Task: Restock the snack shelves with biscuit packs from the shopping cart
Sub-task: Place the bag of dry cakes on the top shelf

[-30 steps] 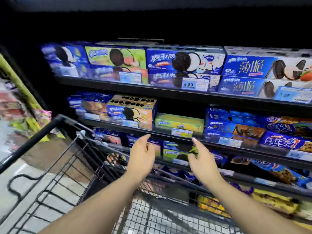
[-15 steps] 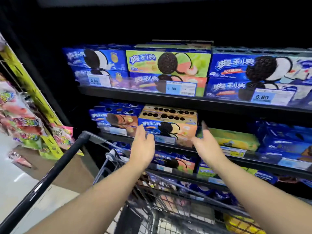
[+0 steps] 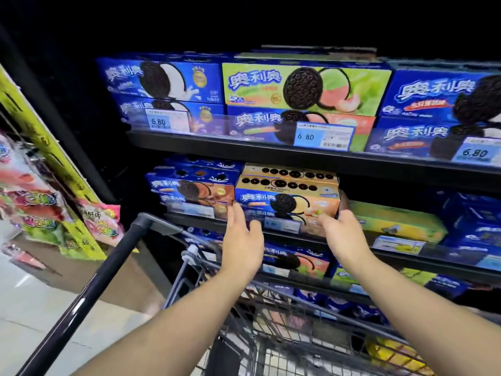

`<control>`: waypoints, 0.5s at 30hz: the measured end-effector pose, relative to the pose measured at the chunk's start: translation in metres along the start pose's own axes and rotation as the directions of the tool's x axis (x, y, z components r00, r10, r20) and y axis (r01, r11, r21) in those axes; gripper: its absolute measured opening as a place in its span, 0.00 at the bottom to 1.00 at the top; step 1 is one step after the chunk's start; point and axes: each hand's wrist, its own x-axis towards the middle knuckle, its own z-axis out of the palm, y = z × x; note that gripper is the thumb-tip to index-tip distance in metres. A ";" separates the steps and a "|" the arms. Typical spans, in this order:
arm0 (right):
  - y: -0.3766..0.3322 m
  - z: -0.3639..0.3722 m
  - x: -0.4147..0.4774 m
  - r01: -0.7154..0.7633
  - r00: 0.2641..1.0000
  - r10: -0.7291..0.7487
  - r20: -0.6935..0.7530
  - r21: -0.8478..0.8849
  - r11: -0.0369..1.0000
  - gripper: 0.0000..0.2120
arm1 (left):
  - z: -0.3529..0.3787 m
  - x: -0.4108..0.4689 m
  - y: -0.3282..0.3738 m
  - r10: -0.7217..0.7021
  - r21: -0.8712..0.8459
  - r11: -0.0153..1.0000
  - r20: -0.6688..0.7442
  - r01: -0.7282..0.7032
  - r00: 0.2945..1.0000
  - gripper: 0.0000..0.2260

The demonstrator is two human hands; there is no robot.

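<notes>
orange card, front and centre: the orange biscuit pack (image 3: pixel 287 202) sits on the middle shelf (image 3: pixel 292 238), on top of a short stack with its face towards us. its long axis runs left to right along the shelf edge. from where we stand it lies just ahead of both hands and a touch above them, squarely between the two.

the left hand (image 3: pixel 244 240) is open and flat, fingers straight, tips touching the pack's left end, and it holds nothing. the right hand (image 3: pixel 345 232) is at the right end. its thumb is in front of the face and its fingers go out of sight round the corner, so we cannot tell whether it has hold of the pack.

neither hand looks nearer, since we have it bracketed end to end. our read is that a two-handed squeeze along that long axis is what's called for, to square it up or lift it. the shopping cart (image 3: pixel 271 335) sits directly under our arms.
</notes>
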 end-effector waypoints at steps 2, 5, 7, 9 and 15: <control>0.000 -0.003 -0.001 0.002 1.000 -0.002 0.014 0.001 1.000 0.05 | 0.000 -0.002 0.000 0.013 0.011 1.000 0.013 -0.013 1.000 0.28; -0.001 -0.010 -0.006 0.029 1.000 -0.029 -0.004 -0.010 1.000 0.15 | -0.003 -0.007 0.005 0.016 0.018 1.000 0.031 -0.017 0.999 0.27; 0.001 -0.018 -0.016 0.063 0.998 -0.064 -0.016 -0.063 0.996 0.20 | -0.007 -0.015 0.011 0.036 0.032 0.999 0.052 -0.037 0.998 0.26; 0.001 -0.029 -0.028 0.080 0.997 -0.081 -0.005 -0.132 0.988 0.18 | -0.011 -0.027 0.019 0.070 0.091 0.993 0.097 -0.079 0.993 0.23; -0.007 -0.097 -0.068 0.223 0.965 -0.125 0.229 -0.477 0.850 0.28 | -0.021 -0.077 0.067 0.061 0.359 0.917 0.304 -0.173 0.951 0.23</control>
